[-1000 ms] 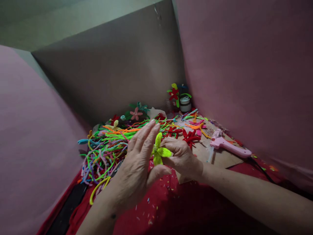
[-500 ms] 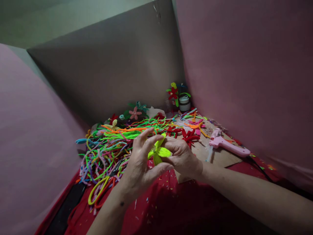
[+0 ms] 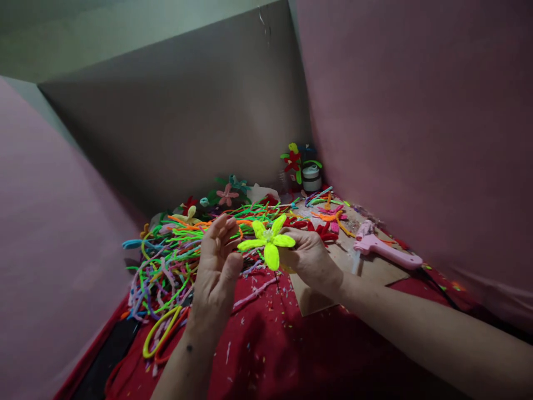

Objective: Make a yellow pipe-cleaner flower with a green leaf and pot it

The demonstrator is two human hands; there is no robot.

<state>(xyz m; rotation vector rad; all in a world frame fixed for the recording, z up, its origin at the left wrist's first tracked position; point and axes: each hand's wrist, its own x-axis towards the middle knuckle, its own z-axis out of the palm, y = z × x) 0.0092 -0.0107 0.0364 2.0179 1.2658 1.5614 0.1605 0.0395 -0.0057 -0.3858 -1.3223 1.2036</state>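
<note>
A neon yellow pipe-cleaner flower (image 3: 268,242) with several petals is held up between both hands above the red cloth (image 3: 291,350). My right hand (image 3: 310,261) is closed on it from behind, at its right side. My left hand (image 3: 216,272) is upright beside it with fingers loosely curled, its fingertips touching the flower's left petal. Behind the hands lies a big heap of coloured pipe cleaners (image 3: 179,250).
A pink glue gun (image 3: 385,249) lies on a cardboard sheet (image 3: 366,272) at right, its cord trailing off. Red pipe-cleaner flowers (image 3: 320,230) lie near it. A small white jar (image 3: 311,178) with a flower stands in the back corner. Pink and grey panels wall the area.
My left hand has drawn back from covering the flower and curled. The flower has been raised and turned so its petals face up, fully in sight.
</note>
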